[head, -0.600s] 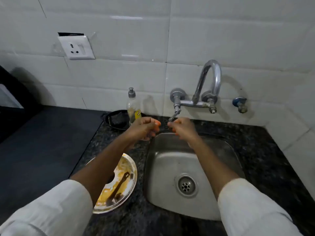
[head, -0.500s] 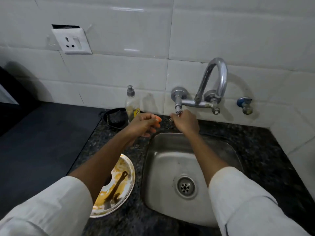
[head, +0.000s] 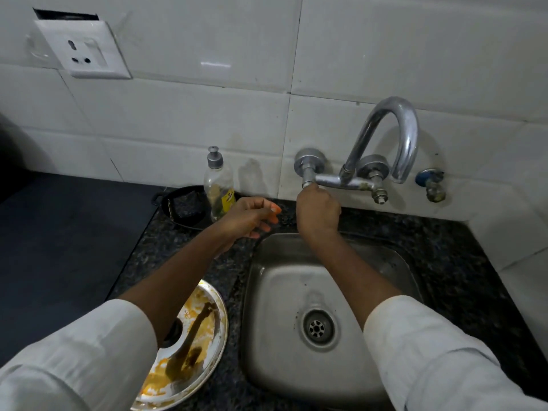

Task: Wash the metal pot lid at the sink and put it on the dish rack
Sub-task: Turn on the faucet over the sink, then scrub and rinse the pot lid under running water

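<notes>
The metal pot lid (head: pixel 207 348) lies on the dark counter left of the sink, smeared with yellow food, partly hidden under my left forearm. The steel sink (head: pixel 281 292) holds nothing, and no water runs from the curved tap spout (head: pixel 406 143). My right hand (head: pixel 317 209) is closed around the left tap handle (head: pixel 308 180) under the wall mount. My left hand (head: pixel 252 218) hovers above the counter beside the sink's back left corner, fingers loosely curled and holding nothing. No dish rack is in view.
A nearly empty clear soap bottle (head: pixel 219 191) stands against the tiled wall, beside a small black bowl (head: pixel 184 206) holding a dark scrubber. A second valve (head: pixel 431 185) sits right of the tap. A wall socket (head: pixel 83 51) is at upper left.
My right hand rose from in front of the tap and closed on the left tap handle. My left hand stayed near the sink's back left corner. The view shifted closer.
</notes>
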